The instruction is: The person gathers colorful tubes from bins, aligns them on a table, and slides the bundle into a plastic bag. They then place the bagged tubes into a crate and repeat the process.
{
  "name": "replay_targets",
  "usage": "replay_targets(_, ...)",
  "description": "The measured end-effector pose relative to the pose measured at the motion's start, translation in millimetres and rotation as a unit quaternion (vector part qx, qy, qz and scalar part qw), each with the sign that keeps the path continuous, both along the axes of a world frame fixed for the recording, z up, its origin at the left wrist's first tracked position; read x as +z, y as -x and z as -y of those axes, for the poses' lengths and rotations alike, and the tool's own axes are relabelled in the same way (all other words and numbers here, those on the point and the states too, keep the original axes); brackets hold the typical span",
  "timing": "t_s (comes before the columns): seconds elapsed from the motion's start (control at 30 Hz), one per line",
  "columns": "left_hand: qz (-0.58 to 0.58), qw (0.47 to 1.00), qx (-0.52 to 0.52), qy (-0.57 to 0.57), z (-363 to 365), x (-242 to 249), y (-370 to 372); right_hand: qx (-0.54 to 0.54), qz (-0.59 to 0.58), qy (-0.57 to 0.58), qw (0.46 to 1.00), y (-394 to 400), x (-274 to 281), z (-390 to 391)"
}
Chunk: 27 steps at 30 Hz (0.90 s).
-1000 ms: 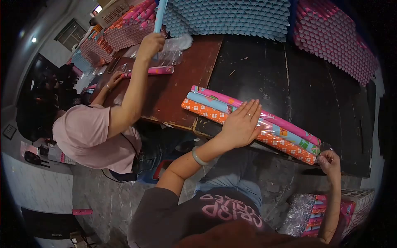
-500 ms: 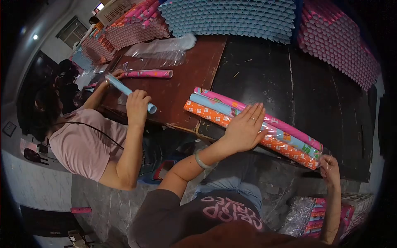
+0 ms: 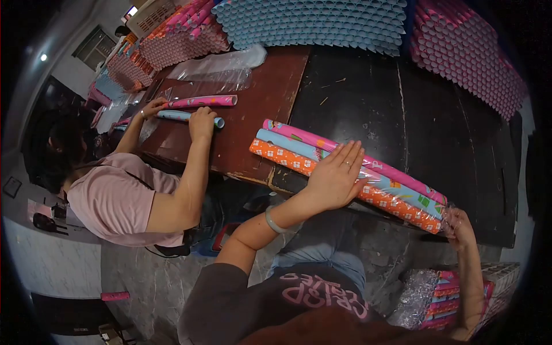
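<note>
Three rolls of wrapping paper lie side by side at the table's front edge: a pink roll (image 3: 397,173), a light blue roll (image 3: 279,141) and an orange roll (image 3: 282,156) with white gift prints. Shiny clear film covers them. My left hand (image 3: 338,175) rests flat across their middle, fingers stretched out. At the right end of the rolls my right hand (image 3: 460,229) is closed, pinching the gathered end of the clear plastic film (image 3: 448,213); its fingertips are partly hidden by the film.
To the left, a co-worker (image 3: 126,195) handles a pink roll (image 3: 201,101) and a blue roll (image 3: 175,115). Stacked blue tubes (image 3: 310,23) and pink tubes (image 3: 460,57) line the table's back. Film bags (image 3: 218,66) lie on the brown tabletop. Wrapped rolls (image 3: 443,299) stand low right.
My right hand has shifted slightly at the film end, while my left hand stays flat on the rolls. The co-worker's blue roll has been lowered beside the pink one.
</note>
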State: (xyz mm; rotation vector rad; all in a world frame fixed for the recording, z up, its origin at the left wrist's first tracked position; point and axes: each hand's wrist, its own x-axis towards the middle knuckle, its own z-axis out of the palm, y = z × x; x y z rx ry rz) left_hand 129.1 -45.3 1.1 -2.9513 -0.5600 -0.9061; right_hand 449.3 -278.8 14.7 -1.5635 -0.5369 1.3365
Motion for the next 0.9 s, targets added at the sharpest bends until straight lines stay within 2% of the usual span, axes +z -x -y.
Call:
replay_targets(0.13,-0.004,1.0,-0.004,0.003,-1.3,-2.3,1.8,-0.009,0.034,0.014,0.999,8.7,1.5,2.7)
replay_targets(0.2,0.002,1.0,-0.007,0.003,-2.1,-2.8,2.0,-0.007,0.128,0.033,0.991,13.1,2.7,6.1)
replay_targets(0.23,0.005,1.0,-0.005,0.005,-1.9,-2.6,1.6,-0.007,0.129,0.034,0.991,9.5,1.2,8.6)
replay_targets(0.3,0.004,1.0,-0.006,0.003,-2.0,-3.0,1.4,-0.038,0.206,-0.045,0.977,2.3,-2.9,9.8)
replay_targets(0.5,0.004,1.0,-0.008,0.004,-1.7,-0.4,3.2,-0.039,0.168,-0.027,0.985,9.3,0.3,2.4)
replay_targets(0.63,-0.008,1.0,-0.004,-0.011,-1.8,2.0,1.0,-0.058,0.136,-0.074,0.986,8.5,-6.5,-1.3)
replay_targets(0.77,-0.031,0.999,-0.004,-0.025,-3.3,4.1,2.3,-0.06,0.169,-0.054,0.982,11.4,-7.8,-9.1)
replay_targets(0.87,-0.04,0.999,-0.009,-0.017,-2.7,6.0,5.1,-0.034,0.161,-0.017,0.986,22.4,6.4,-5.6)
replay_targets(0.9,-0.042,0.999,-0.015,-0.012,-2.4,6.8,7.1,0.001,0.16,-0.036,0.986,18.6,2.9,3.8)
